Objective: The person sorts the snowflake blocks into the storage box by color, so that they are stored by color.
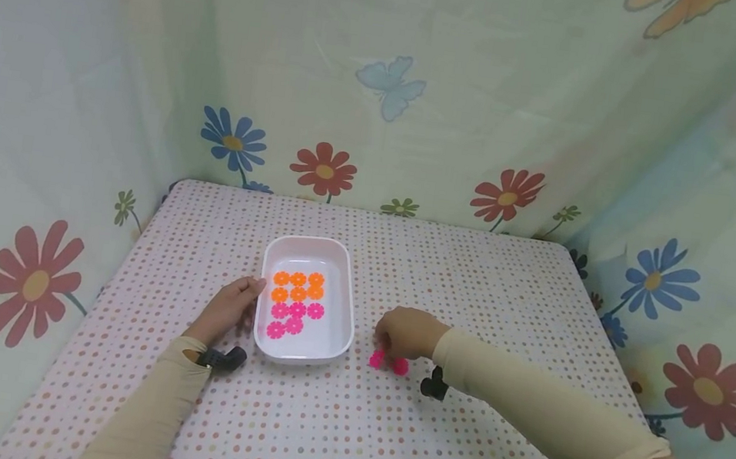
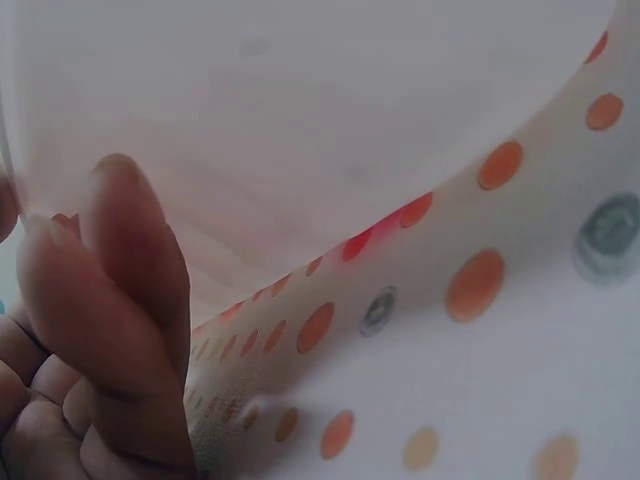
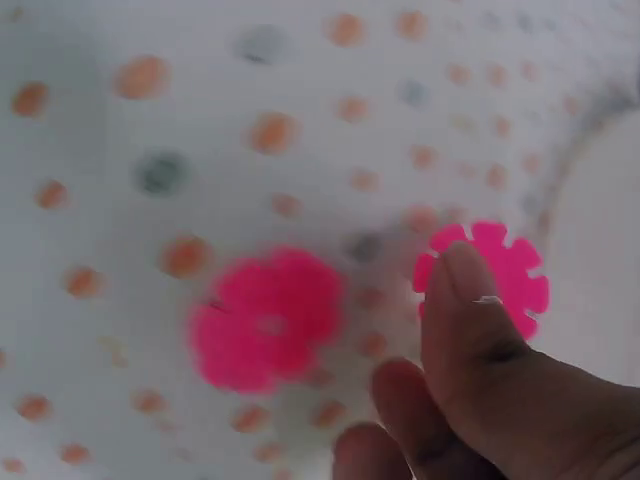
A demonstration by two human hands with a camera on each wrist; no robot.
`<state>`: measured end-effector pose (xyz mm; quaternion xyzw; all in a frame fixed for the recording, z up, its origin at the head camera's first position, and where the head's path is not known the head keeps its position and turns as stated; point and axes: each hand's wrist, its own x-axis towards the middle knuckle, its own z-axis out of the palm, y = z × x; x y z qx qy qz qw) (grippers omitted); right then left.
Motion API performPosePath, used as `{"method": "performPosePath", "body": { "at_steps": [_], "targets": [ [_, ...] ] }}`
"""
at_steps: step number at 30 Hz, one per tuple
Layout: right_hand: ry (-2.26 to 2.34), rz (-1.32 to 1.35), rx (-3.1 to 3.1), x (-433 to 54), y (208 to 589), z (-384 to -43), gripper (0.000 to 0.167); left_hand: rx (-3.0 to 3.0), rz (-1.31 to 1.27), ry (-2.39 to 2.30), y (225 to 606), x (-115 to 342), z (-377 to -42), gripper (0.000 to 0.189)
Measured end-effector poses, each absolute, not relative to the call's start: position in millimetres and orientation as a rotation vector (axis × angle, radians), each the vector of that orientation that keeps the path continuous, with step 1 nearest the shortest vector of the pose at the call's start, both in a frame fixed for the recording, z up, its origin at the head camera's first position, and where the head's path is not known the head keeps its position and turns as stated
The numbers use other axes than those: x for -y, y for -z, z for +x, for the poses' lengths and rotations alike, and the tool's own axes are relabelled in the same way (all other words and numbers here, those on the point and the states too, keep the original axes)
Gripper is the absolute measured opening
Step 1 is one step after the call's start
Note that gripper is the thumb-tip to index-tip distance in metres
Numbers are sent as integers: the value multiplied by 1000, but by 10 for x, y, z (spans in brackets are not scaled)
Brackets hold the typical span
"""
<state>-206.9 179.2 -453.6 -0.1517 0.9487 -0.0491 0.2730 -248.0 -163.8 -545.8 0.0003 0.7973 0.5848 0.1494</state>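
A white plastic tray (image 1: 329, 333) stands on the table, holding orange flower-shaped pieces (image 1: 298, 294) in its upper half and pink flower-shaped pieces (image 1: 297, 310) below them. At its left side, my left hand (image 1: 230, 312) grips the rim between thumb and fingers. My right hand (image 1: 412, 334) is to the right of the tray, fingers pointing down. In the right wrist view, thumb and fingers pinch a pink flower-shaped piece (image 3: 520, 275) by its edge. Another pink flower piece (image 3: 265, 320) lies on the cloth beside that hand, separate from the held one.
A dotted cloth (image 1: 472, 290) covers the table. Curtains (image 1: 461, 56) printed with flowers and butterflies hang behind it and along both sides. A dark band (image 1: 434, 384) is on the right wrist and another (image 1: 221, 358) on the left.
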Motion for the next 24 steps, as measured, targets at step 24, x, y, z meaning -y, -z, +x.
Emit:
{"method": "performPosePath", "body": {
  "at_steps": [24],
  "targets": [
    [-71,-627,-2398,-562,4501,-2960,13,-2287,-15,-1690,5449,1637,-2477,52]
  ]
}}
